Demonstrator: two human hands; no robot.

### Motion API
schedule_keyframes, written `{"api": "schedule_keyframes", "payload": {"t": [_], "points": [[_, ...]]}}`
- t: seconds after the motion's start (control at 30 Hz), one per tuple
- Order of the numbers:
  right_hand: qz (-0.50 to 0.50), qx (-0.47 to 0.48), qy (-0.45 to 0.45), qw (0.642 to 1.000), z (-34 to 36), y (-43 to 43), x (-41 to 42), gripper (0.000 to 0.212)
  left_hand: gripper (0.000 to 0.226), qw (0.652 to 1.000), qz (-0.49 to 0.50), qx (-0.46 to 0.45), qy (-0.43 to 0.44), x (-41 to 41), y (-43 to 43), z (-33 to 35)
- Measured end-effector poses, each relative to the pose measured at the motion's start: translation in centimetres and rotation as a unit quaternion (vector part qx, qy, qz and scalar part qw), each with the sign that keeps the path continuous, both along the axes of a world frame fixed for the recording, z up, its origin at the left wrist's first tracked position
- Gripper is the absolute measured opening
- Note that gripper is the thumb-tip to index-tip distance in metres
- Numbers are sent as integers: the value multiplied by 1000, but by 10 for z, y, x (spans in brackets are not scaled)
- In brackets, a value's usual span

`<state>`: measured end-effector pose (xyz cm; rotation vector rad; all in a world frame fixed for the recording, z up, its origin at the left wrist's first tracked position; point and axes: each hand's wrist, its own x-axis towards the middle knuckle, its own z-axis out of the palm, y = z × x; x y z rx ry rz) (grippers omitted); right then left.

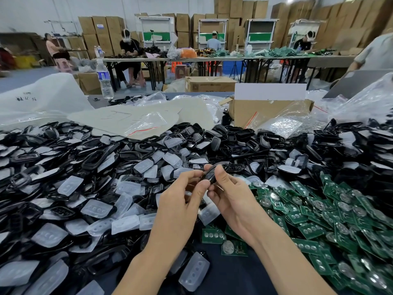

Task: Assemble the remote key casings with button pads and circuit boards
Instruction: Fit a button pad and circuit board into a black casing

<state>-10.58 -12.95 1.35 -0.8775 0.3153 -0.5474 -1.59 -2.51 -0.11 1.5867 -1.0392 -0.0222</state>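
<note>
From the head view, my left hand point(182, 201) and right hand point(231, 199) meet in front of me. Both pinch one black key casing point(209, 177) between thumbs and curled fingertips, the left at its near end and the right over its far end. The casing is held tilted above the table. I cannot tell what is fitted inside it.

Left of my left hand, a heap of translucent button pads point(96, 208) lies mixed with black casing shells point(95, 158), and the heap carries on beyond both hands. Right of my right hand lies a pile of green circuit boards point(319, 211) with round silver cells. A few boards reach under my right wrist. Between my forearms the dark blue tabletop point(231, 273) shows.

Beyond my hands, past the shells, lie clear plastic bags point(146, 122) and an open cardboard box point(265, 111). A water bottle point(104, 79) stands far off to the left. Farther back in the room, people sit at a long table point(212, 58) in front of white racks, with stacked brown cartons point(244, 9) along the wall.
</note>
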Motion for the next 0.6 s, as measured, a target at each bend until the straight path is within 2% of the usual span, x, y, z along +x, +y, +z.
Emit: {"api": "schedule_keyframes", "payload": {"t": [0.2, 0.43, 0.5, 0.6], "points": [[3, -11, -20, 1000, 0, 0, -1, 36, 21, 999, -14, -5, 45, 2, 0, -1], [-5, -24, -12, 1000, 0, 1, -1, 37, 23, 1000, -19, 4, 14, 2, 0, 1], [-6, -17, -7, 1000, 2, 2, 0, 36, 21, 1000, -11, 1, -17, 3, 0, -1], [-10, 1, 1, 1000, 3, 3, 1, 35, 16, 993, 8, -14, -117, 2, -1, -3]]}}
